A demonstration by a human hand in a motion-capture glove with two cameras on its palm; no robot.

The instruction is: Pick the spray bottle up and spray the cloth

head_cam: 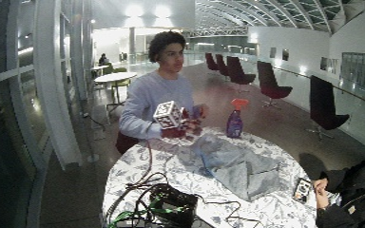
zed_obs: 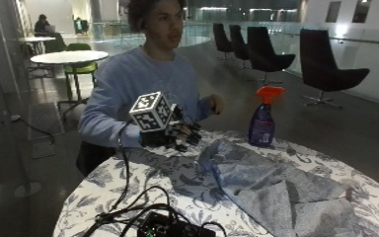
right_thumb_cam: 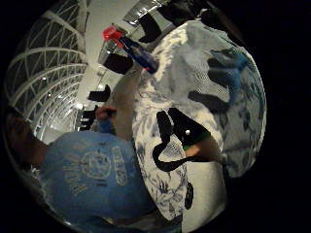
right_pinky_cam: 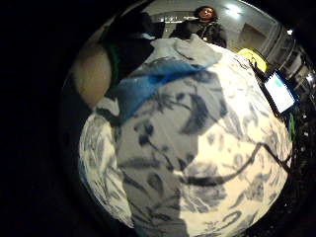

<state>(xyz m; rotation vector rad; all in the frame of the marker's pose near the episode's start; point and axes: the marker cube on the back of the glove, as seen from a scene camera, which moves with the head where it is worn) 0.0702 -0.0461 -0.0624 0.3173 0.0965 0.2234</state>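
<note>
Outside view: spray bottle (zed_obs: 263, 118) stands upright at three o'clock from the empty, loosely curled right hand (zed_obs: 176, 132), nearer than the bare one.

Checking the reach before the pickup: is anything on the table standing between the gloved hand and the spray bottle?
Nothing visible does. The gloved right hand hovers near the table edge, and the spray bottle stands upright further along it. The grey cloth lies flat nearer the camera, its corner reaching toward that gap.
</note>
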